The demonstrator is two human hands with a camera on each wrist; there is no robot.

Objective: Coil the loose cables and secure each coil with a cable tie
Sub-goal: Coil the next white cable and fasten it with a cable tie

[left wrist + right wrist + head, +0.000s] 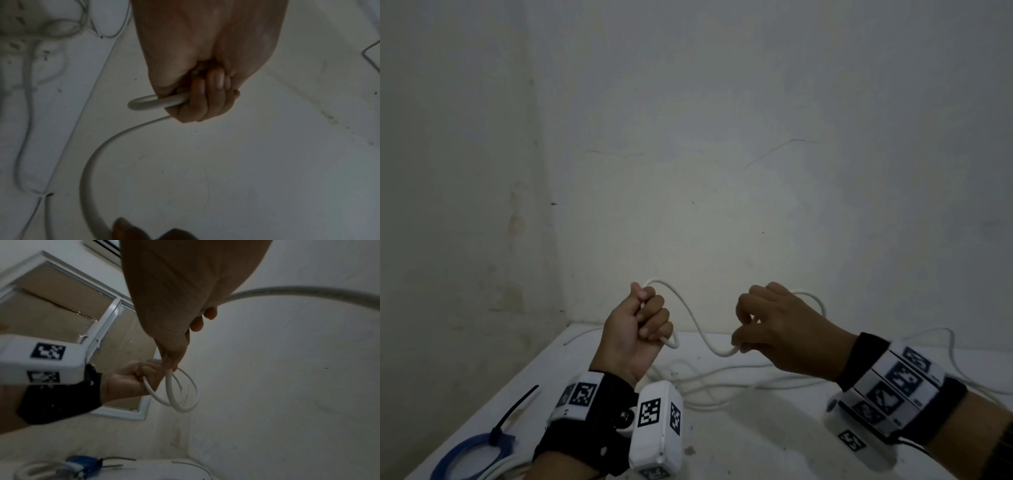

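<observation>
A white cable (pixel 690 317) runs in the air between both hands above the white table (pixel 756 445). My left hand (pixel 643 322) is a fist round it, with small loops sticking out above and below the fist; the lower loop (pixel 148 103) shows in the left wrist view. My right hand (pixel 760 325) pinches the cable (pixel 170 381) between thumb and fingers a short way to the right, palm down. The slack of the cable (pixel 722 380) lies tangled on the table beneath the hands and trails off to the right.
A blue cable coil (pixel 469 452) bound with a black cable tie (pixel 517 409) lies at the table's front left, next to a white coil (pixel 39 469). Walls stand close behind and to the left. A window (pixel 61 308) shows in the right wrist view.
</observation>
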